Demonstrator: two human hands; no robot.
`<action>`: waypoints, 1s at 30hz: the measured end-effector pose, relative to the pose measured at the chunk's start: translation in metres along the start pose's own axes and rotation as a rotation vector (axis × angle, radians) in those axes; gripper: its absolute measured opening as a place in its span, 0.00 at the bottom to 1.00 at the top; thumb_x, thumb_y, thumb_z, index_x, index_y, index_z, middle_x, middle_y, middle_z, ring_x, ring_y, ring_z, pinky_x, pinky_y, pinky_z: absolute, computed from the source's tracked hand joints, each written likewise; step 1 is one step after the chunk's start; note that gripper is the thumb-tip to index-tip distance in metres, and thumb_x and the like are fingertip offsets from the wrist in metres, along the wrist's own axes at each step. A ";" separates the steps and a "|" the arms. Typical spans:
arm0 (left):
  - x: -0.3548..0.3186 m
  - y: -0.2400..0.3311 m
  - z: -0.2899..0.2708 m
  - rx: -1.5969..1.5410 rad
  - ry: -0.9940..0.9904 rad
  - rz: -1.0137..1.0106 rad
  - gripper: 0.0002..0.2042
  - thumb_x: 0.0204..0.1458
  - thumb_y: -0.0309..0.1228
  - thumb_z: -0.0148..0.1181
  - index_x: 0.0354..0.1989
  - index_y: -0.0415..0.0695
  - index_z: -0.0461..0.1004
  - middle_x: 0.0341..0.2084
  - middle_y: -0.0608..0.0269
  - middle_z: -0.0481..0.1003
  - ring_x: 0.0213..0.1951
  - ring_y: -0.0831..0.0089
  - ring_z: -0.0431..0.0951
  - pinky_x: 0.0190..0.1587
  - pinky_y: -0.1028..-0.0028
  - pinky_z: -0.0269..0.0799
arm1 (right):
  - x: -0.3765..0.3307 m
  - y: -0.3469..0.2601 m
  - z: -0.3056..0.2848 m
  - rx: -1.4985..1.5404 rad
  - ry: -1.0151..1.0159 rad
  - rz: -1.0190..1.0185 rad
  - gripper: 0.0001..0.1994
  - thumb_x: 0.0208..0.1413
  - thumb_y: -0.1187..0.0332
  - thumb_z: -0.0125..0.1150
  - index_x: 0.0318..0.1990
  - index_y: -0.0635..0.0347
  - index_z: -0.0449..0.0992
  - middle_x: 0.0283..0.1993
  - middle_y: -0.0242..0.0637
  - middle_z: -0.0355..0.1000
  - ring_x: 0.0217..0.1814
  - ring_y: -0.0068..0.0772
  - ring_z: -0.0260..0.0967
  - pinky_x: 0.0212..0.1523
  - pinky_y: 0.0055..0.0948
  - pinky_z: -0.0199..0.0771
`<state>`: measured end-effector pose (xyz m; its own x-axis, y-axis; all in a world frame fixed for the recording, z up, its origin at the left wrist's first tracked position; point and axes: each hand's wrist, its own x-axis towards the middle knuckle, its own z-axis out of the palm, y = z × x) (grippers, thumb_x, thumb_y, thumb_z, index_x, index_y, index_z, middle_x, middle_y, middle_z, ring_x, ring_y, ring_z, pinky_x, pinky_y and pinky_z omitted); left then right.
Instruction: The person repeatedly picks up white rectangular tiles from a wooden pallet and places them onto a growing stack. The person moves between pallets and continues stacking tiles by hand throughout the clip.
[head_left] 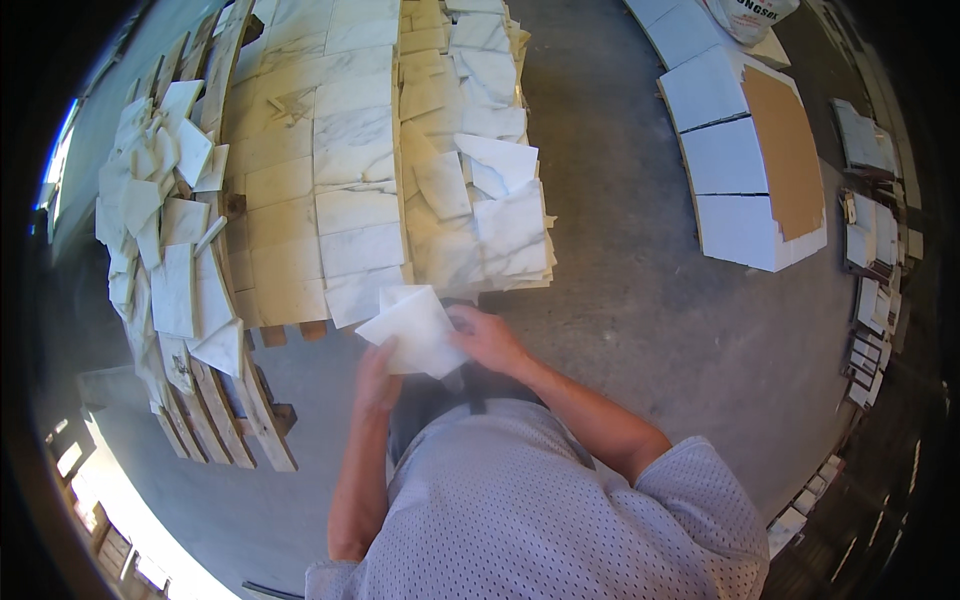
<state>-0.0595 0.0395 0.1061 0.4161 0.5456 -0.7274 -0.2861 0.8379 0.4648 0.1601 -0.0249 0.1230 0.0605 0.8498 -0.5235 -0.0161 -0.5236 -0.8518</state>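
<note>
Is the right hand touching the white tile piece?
Touching. The head view shows the right hand with its fingers lying on the white tile piece's right edge.

Two hands (378,385) (487,338), one white tile piece (415,330) between them, one wooden pallet (262,395), one sack (748,14).

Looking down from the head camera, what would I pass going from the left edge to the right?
Heap of broken white tile pieces → wooden pallet of marble tiles → white tile held in both hands → bare concrete floor → row of white slabs with a brown sheet → small tile stacks by the wall.
</note>
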 end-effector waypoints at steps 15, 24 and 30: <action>0.006 -0.005 0.021 0.037 -0.082 -0.002 0.24 0.57 0.22 0.49 0.64 0.36 0.59 0.56 0.52 0.70 0.55 0.60 0.73 0.57 0.61 0.71 | 0.064 0.041 -0.071 0.974 0.280 0.107 0.18 0.56 0.74 0.57 0.52 0.75 0.70 0.49 0.45 0.74 0.48 0.36 0.75 0.51 0.35 0.76; -0.014 -0.009 0.001 0.005 0.058 0.011 0.24 0.56 0.24 0.51 0.63 0.37 0.60 0.55 0.52 0.71 0.53 0.60 0.75 0.55 0.61 0.72 | 0.203 0.042 -0.096 0.060 0.415 0.107 0.16 0.54 0.67 0.60 0.48 0.66 0.77 0.45 0.43 0.77 0.50 0.40 0.74 0.50 0.37 0.72; -0.009 -0.006 0.009 -0.009 0.039 0.021 0.25 0.56 0.25 0.52 0.63 0.36 0.60 0.54 0.53 0.71 0.53 0.61 0.75 0.55 0.62 0.72 | 0.180 0.037 -0.086 -0.227 0.625 0.077 0.17 0.49 0.62 0.63 0.43 0.65 0.78 0.42 0.44 0.78 0.46 0.37 0.75 0.47 0.31 0.72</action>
<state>-0.0541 0.0295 0.1145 0.3764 0.5620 -0.7365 -0.3027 0.8259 0.4756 0.2560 0.1039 -0.0014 0.6357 0.6505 -0.4156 0.1629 -0.6393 -0.7515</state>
